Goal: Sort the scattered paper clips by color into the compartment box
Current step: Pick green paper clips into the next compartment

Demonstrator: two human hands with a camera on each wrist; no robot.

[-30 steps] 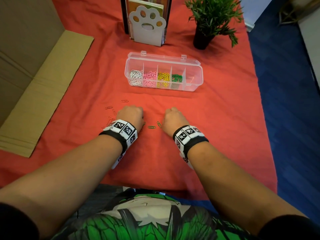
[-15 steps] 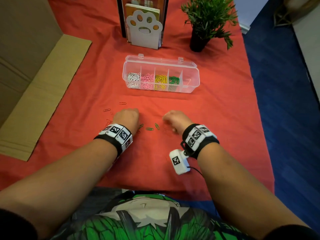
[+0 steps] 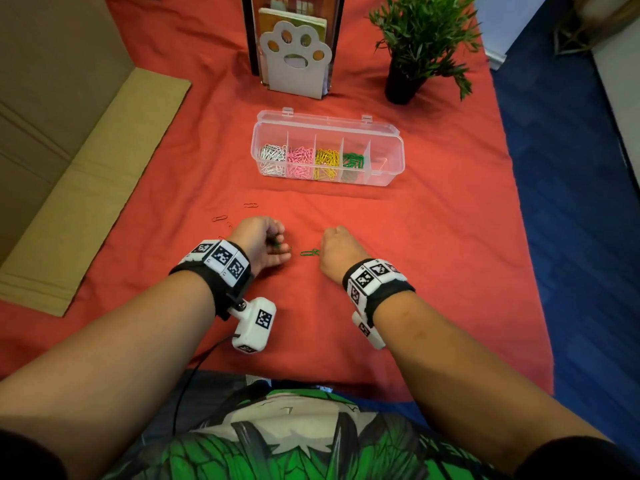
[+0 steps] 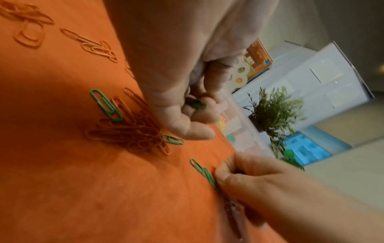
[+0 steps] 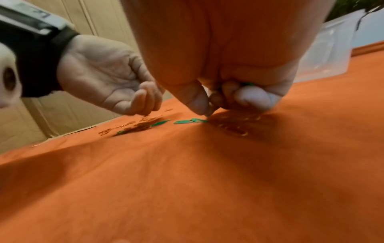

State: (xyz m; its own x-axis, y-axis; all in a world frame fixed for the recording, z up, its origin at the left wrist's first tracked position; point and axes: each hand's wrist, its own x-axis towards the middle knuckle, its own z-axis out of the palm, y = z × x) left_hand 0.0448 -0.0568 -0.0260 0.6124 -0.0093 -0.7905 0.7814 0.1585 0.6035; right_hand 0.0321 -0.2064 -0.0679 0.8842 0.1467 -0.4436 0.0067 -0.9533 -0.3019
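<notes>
My left hand lies on the red cloth with the palm turned sideways, and its curled fingers hold green paper clips. Close to its right, my right hand is curled knuckles up, with a bit of green clip showing inside its fingers. Its thumb tip touches two linked green clips on the cloth. Orange clips lie piled under my left hand with two loose green ones among them. The clear compartment box stands open farther back, holding white, pink, yellow and green clips in separate compartments.
Loose orange clips lie on the cloth left of my hands. Behind the box are a paw-shaped book stand and a potted plant. Flat cardboard covers the table's left side. The table's right edge drops to blue floor.
My left hand has rolled from knuckles up to palm sideways, with green clips now in its fingers. My right hand has rolled back knuckles up beside the linked green clips.
</notes>
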